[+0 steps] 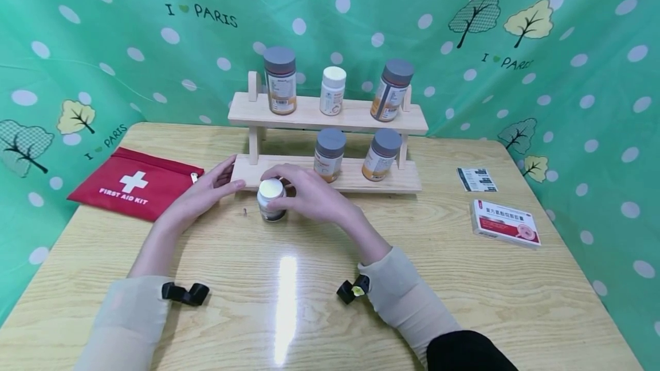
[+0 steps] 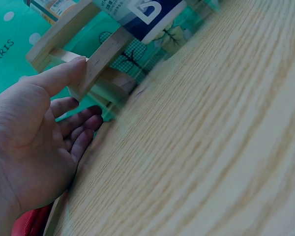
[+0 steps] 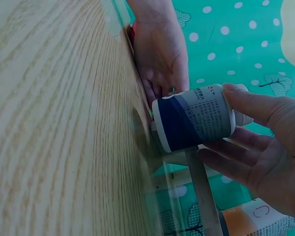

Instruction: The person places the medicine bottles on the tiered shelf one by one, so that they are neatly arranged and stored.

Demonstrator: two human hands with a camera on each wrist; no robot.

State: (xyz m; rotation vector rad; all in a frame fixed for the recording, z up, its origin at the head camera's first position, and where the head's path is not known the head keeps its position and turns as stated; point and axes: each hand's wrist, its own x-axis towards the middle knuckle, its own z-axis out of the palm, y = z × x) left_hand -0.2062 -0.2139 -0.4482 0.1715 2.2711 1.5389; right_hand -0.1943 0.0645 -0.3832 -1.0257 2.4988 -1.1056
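A small white pill bottle with a dark blue label band [image 3: 194,118] is pinched between the thumb and fingers of my right hand [image 1: 314,193], just in front of the wooden rack's lower shelf. Its white cap [image 1: 271,188] faces up in the head view. My left hand [image 1: 206,190] is at the left end of the two-tier wooden rack [image 1: 330,113], thumb stretched toward the lower shelf and fingers beside its end. In the left wrist view this hand [image 2: 39,132] has loosely bent fingers and holds nothing.
On the upper shelf stand two grey-capped bottles [image 1: 281,87] with a white bottle [image 1: 332,91] between them. Two more grey-capped jars [image 1: 330,156] occupy the lower shelf. A red first aid kit pouch [image 1: 134,185] lies left; a medicine box [image 1: 505,222] and blister pack [image 1: 476,180] lie right.
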